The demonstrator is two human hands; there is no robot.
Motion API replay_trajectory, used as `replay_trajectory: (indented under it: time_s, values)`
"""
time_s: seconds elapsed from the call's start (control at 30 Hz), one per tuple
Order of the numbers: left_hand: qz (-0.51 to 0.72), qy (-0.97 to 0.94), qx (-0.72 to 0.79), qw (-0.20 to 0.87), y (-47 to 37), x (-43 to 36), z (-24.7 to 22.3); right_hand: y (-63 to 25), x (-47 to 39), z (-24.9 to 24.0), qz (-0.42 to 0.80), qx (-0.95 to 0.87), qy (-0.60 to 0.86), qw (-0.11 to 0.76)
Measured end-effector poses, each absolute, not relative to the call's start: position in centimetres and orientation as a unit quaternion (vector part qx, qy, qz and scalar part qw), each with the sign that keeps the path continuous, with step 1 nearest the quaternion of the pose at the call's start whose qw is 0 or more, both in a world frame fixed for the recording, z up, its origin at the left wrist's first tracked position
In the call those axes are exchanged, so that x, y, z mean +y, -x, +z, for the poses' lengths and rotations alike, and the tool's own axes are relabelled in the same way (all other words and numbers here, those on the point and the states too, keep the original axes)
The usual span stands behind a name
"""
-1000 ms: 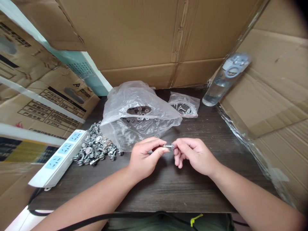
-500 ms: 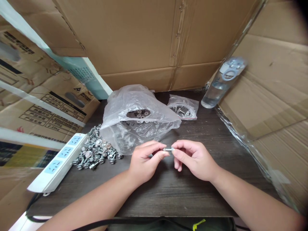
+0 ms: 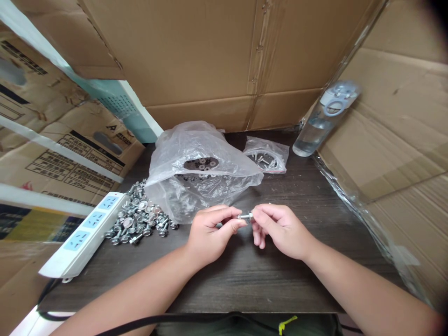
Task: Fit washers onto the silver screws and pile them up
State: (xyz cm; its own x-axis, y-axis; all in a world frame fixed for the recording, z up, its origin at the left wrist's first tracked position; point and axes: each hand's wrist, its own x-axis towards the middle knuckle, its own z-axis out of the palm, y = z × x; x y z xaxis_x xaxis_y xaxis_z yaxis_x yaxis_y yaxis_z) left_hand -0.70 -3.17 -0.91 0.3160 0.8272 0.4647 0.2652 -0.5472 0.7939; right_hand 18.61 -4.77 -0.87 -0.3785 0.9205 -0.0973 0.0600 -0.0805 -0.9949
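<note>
Between my two hands a small silver bolt (image 3: 245, 216) lies level, just above the dark table. My left hand (image 3: 213, 233) pinches one end of it between thumb and forefinger. At the other end, the thumb and forefinger of my right hand (image 3: 280, 228) close on the bolt's tip, where a small metal piece, perhaps a nut or washer, shows partly. The other right fingers curl below. Just beyond the hands a cloudy plastic bag (image 3: 196, 149) lies with washers (image 3: 207, 164) visible through its opening. A heap of bolts (image 3: 140, 219) spreads to the left of the bag.
A white power strip (image 3: 84, 233) borders the bolt heap. Behind, a small zip bag (image 3: 268, 156) holds bolts, and a water bottle (image 3: 320, 121) stands near the right cardboard wall (image 3: 395, 130). A black cable (image 3: 168, 319) crosses the table's front edge.
My right fingers have shifted slightly around the bolt's end, and more of the metal piece there shows. My left hand keeps its pinch. The view has tilted very slightly.
</note>
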Motion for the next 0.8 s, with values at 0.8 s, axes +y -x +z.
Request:
replay_trajectory:
  time_s: [0.8]
  values:
    - [0.461, -0.762, 0.34, 0.3, 0.57, -3.26, -0.7, -18.56, -4.89, -0.74, 0.605, -0.579, 0.41, 0.36]
